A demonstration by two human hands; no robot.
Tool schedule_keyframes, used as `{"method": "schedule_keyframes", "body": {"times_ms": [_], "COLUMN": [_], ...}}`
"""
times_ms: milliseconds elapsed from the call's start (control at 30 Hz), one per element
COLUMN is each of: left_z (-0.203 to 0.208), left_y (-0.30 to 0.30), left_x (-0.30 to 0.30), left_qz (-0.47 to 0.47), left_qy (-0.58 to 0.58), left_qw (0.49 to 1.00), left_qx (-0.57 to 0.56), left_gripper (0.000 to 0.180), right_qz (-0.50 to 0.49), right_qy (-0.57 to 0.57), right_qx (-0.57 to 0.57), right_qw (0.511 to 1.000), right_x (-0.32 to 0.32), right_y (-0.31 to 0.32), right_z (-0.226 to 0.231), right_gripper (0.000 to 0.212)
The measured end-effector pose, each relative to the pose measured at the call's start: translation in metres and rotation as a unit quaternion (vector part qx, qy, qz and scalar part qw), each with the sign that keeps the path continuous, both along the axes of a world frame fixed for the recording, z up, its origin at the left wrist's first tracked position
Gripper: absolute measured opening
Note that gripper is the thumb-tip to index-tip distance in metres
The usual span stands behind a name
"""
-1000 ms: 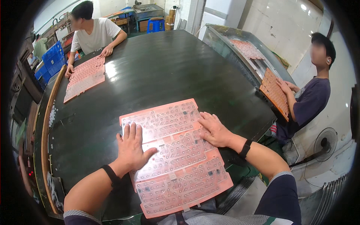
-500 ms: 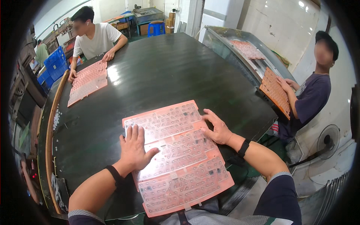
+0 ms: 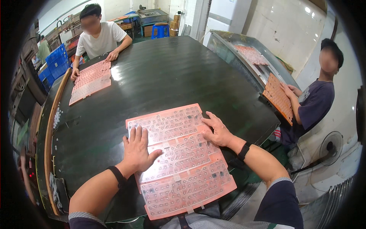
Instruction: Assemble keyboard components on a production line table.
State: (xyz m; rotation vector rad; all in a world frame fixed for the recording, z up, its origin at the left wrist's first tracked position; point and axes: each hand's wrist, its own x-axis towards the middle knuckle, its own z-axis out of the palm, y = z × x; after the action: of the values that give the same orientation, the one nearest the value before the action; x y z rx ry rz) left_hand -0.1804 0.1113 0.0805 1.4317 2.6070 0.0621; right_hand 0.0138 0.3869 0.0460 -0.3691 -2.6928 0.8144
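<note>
In front of me lies a pink-orange sheet (image 3: 219, 150) on the dark table, its near end reaching past the edge toward my body. Clear film panels with rows of small round domes and thin traces, like keyboard membranes (image 3: 179, 156), cover it in three bands. My left hand (image 3: 139, 149) rests flat on the sheet's left side, fingers spread and thumb pointing right. At the right edge, my right hand (image 3: 218, 129) touches the sheet with its fingers apart. Neither hand grips anything. Part of each long side is hidden under the hands.
Across the dark table (image 3: 160, 72), a person in white handles a similar pink sheet (image 3: 91, 82). At right, another person holds an orange sheet (image 3: 280, 97) beside a glass-sided machine (image 3: 221, 40). A wooden strip (image 3: 48, 145) edges the table's left; a fan (image 3: 331, 147) stands right.
My right hand has shifted slightly left onto the sheet's edge. My left hand stays nearly in place. The person in white has turned the head toward the table.
</note>
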Motion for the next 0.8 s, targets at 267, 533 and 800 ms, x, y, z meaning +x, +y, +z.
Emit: {"method": "schedule_keyframes", "body": {"times_ms": [267, 533, 800], "left_z": [0.0, 0.001, 0.018], "left_y": [-0.003, -0.001, 0.034], "left_x": [-0.001, 0.0, 0.002], "left_qz": [-0.002, -0.008, -0.022], "left_qy": [-0.001, 0.011, -0.049], "left_qw": [1.0, 1.0, 0.997], "left_qx": [0.012, 0.016, -0.049], "left_gripper": [0.095, 0.096, 0.099], "right_qz": [-0.012, 0.179, -0.014], "right_qy": [-0.021, -0.137, -0.183], "right_qx": [-0.018, 0.149, 0.151], "right_qw": [1.0, 0.963, 0.971], "right_x": [-0.01, -0.108, -0.068], "right_y": [0.002, -0.08, -0.006], "right_z": [0.01, 0.042, 0.01], "right_gripper": [0.061, 0.074, 0.08]}}
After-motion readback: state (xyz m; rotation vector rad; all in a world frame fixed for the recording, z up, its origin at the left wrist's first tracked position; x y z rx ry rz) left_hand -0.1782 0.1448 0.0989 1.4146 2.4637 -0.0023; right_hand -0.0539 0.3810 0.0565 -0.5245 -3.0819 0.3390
